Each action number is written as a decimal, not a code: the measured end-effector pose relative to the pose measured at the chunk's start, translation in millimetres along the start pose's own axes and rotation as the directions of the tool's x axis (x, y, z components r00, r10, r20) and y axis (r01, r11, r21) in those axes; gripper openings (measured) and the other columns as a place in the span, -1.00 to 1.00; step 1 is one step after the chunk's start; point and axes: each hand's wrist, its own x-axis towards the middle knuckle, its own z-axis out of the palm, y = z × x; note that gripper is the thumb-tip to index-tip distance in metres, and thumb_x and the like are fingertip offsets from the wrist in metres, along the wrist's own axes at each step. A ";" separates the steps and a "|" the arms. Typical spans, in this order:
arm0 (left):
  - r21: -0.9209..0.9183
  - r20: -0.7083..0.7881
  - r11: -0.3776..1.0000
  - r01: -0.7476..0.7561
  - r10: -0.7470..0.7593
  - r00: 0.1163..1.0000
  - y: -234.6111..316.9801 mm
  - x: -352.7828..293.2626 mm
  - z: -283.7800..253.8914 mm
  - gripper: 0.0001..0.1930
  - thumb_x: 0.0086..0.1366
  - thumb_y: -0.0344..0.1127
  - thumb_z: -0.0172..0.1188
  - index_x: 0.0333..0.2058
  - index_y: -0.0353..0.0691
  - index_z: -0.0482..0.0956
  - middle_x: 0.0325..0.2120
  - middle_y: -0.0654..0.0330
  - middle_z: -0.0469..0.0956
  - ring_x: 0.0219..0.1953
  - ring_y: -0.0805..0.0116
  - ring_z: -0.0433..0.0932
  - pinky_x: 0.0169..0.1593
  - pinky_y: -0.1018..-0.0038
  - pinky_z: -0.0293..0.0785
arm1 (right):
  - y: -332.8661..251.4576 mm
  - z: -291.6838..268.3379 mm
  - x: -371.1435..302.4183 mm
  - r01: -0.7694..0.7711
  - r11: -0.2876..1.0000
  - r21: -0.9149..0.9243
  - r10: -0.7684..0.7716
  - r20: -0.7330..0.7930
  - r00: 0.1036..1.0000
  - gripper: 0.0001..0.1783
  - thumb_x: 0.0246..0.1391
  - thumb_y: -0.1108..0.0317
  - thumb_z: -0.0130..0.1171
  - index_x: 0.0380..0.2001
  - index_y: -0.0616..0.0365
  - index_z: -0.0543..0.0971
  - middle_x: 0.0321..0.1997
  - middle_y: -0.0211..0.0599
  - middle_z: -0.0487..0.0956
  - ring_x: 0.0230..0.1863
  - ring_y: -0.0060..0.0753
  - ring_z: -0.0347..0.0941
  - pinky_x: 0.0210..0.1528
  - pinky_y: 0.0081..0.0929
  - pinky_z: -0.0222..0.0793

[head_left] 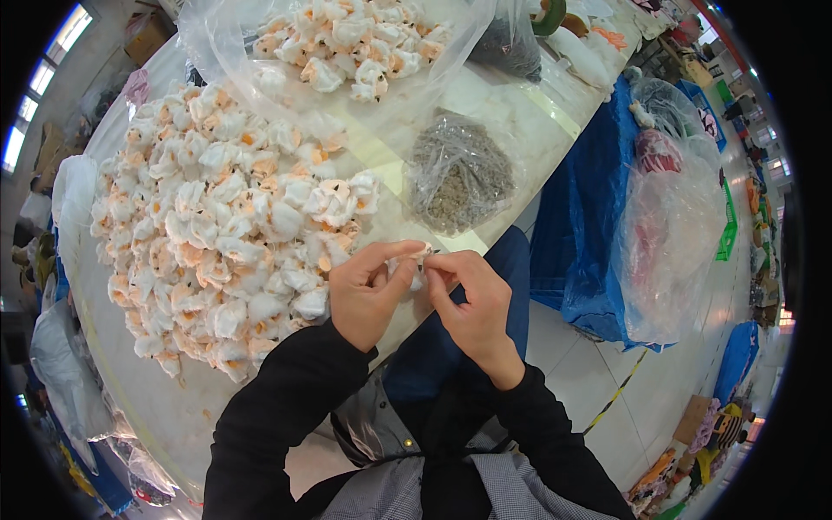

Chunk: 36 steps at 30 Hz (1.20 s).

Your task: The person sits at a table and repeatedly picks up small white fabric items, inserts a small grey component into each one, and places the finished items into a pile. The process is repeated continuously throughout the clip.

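Observation:
Above the table's near edge, my left hand (367, 293) pinches a small white plush piece (422, 253) between thumb and forefinger. My right hand (477, 302) is closed in a pinch right beside it, its fingertips almost meeting the left ones. A tiny dark bit shows near the right fingertips; whether that hand grips it or the plush piece is too small to tell. Left of my hands spreads a large heap of white and peach fluffy plush pieces (230, 225). Just beyond my hands lies a clear plastic bag of small grey-brown bits (459, 169).
More plush pieces (347, 43) lie in a clear bag at the far side of the pale table (386, 143). A bag of dark bits (511, 43) and a roll of tape (549, 16) are beyond. To the right stands a blue-lined bin (581, 217) with plastic bags.

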 end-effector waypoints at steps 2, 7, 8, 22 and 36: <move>0.045 0.006 0.999 -0.020 0.020 1.000 2.6 -1.1 2.5 -0.74 0.37 -0.49 0.36 0.02 -0.25 0.77 -0.53 0.51 0.44 -0.57 0.78 0.12 -0.49 0.65 0.01 | 2.7 0.8 -1.1 -0.002 1.000 -0.024 0.002 -0.008 1.000 -0.81 0.14 0.64 0.36 -0.17 0.25 0.70 -0.28 -0.21 0.68 -0.38 -0.40 0.64 -0.29 -0.52 0.55; 0.133 -0.009 0.990 -0.052 0.053 0.999 2.8 -2.2 3.5 -0.72 0.32 -0.49 0.39 0.01 -0.24 0.77 -0.54 0.44 0.45 -0.59 0.75 0.12 -0.50 0.64 0.06 | 4.1 -1.5 -1.5 0.007 0.999 -0.038 -0.006 0.023 1.000 -0.79 0.15 0.62 0.35 -0.13 0.25 0.71 -0.27 -0.20 0.68 -0.38 -0.36 0.64 -0.31 -0.50 0.55; 0.140 -0.016 0.989 -0.042 0.045 0.999 2.6 -1.9 3.1 -0.72 0.31 -0.49 0.39 0.00 -0.23 0.77 -0.55 0.44 0.44 -0.60 0.74 0.12 -0.50 0.64 0.07 | 3.5 -2.1 -1.9 0.013 0.999 -0.045 -0.012 0.032 0.999 -0.78 0.15 0.62 0.35 -0.12 0.25 0.71 -0.27 -0.20 0.68 -0.38 -0.35 0.64 -0.31 -0.50 0.55; 0.296 -0.015 0.922 -0.250 0.266 0.964 6.2 -0.1 6.7 -0.70 0.32 -0.51 0.35 0.02 -0.22 0.74 -0.56 0.37 0.40 -0.62 0.69 0.13 -0.52 0.58 0.05 | 2.2 1.3 -0.8 0.050 0.991 -0.120 -0.044 0.050 0.998 -0.80 0.19 0.57 0.38 -0.11 0.25 0.71 -0.26 -0.17 0.68 -0.39 -0.29 0.65 -0.34 -0.47 0.54; 0.332 0.212 0.859 -0.390 0.334 0.918 11.5 3.4 4.3 -0.63 0.33 -0.39 0.38 0.11 -0.21 0.69 -0.34 0.15 0.59 -0.61 0.36 0.35 -0.48 0.43 0.32 | 5.2 -12.7 0.4 -0.114 0.989 0.089 0.105 0.102 0.989 -0.90 0.27 0.49 0.34 -0.18 0.27 0.68 -0.29 -0.17 0.70 -0.38 -0.30 0.67 -0.30 -0.46 0.57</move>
